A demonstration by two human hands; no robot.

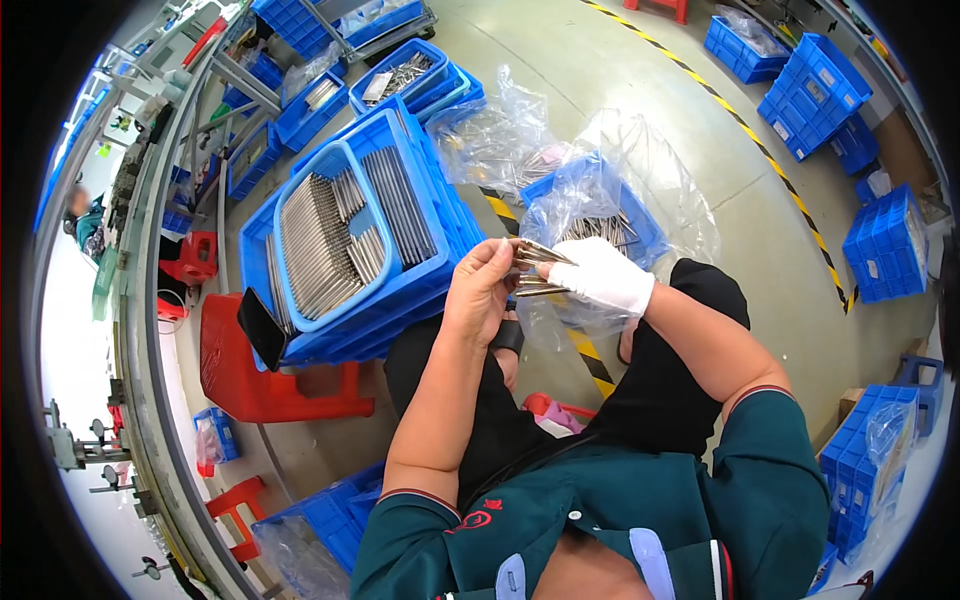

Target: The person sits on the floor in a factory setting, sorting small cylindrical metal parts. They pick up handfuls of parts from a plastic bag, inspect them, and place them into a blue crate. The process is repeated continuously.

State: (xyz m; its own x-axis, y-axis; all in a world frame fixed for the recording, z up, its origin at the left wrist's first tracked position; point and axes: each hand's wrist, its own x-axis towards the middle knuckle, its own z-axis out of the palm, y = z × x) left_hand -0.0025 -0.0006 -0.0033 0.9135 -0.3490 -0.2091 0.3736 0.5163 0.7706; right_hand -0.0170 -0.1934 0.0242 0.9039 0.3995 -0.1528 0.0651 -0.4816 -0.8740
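Silver metal rods [540, 252], a small bunch, held up between the bare left hand [478, 290] and the white-gloved right hand [605, 275]. Left fingers pinched nearly closed around the near ends; right fingers curled around the bunch from the opposite side. Cannot tell the exact gap at the fingertips, partly hidden by rods and glove.

To handle well, by judgement: keep the rods parallel and the ends even, grip lightly, steady with the gloved side, and let none slip or knock together.

By count: 2 hands, 1 gloved; at least 3 rods in the grasp, exact number hidden. Just beyond, 1 blue bin [646, 222] with loose rods [605, 232], too tangled to count, and clear plastic film [685, 190] around it. To the left, 1 light-blue tray [377, 205] with packed rows of rods, dozens at a guess, set in 1 large blue crate [445, 215] alongside darker rods [398, 205]. At the crate's near corner, 1 black flat object [263, 328]. Farther left, 1 large red stool [240, 360].
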